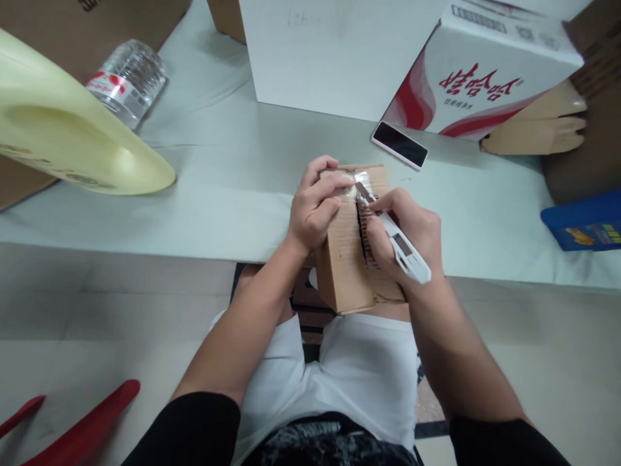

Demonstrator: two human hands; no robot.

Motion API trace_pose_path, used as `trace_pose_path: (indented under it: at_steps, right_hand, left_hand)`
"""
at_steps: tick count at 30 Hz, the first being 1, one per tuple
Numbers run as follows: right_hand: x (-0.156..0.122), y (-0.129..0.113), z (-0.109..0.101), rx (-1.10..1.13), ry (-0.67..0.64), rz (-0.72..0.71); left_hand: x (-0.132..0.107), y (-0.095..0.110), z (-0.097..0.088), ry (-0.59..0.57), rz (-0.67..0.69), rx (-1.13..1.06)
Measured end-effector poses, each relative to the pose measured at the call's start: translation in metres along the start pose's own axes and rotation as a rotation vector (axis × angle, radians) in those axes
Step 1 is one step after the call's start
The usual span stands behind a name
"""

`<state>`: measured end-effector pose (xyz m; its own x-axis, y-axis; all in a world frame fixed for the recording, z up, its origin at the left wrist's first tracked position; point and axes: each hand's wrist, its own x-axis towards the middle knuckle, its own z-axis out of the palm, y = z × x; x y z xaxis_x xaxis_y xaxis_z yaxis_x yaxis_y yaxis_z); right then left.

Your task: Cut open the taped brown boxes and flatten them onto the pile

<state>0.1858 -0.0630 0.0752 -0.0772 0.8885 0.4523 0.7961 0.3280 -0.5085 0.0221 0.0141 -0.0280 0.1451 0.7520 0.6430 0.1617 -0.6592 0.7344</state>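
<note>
At the edge of the pale counter (233,207), a cardboard box (347,262) sat under the left hand (314,202).
That hand curled loosely over it, holding on; beside it, the right hand (413,228) gripped a knife (402,251) at the tape (363,176).

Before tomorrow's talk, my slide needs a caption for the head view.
Left hand on a cardboard box, right hand holding a white utility knife at its clear tape.
</note>
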Motion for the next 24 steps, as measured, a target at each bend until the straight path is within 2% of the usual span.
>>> trace_pose_path:
  at_steps: [9,13,18,24]
  right_hand:
    - [0.0000,0.0027,0.0004,-0.082,-0.097,-0.001]
    - [-0.0032,0.0026,-0.0004,-0.075,-0.061,0.018]
    - [-0.0023,0.0040,-0.0024,-0.008,-0.030,0.080]
    - [-0.0003,0.0030,-0.0049,-0.020,-0.079,0.123]
  left_hand:
    - [0.0011,-0.0061,0.0013,0.002,0.011,-0.021]
    - [0.0021,-0.0075,0.0003,0.000,0.046,-0.078]
    - [0.0023,-0.0061,-0.0012,-0.005,0.006,-0.034]
    - [0.0025,-0.0068,-0.0002,0.012,0.036,-0.077]
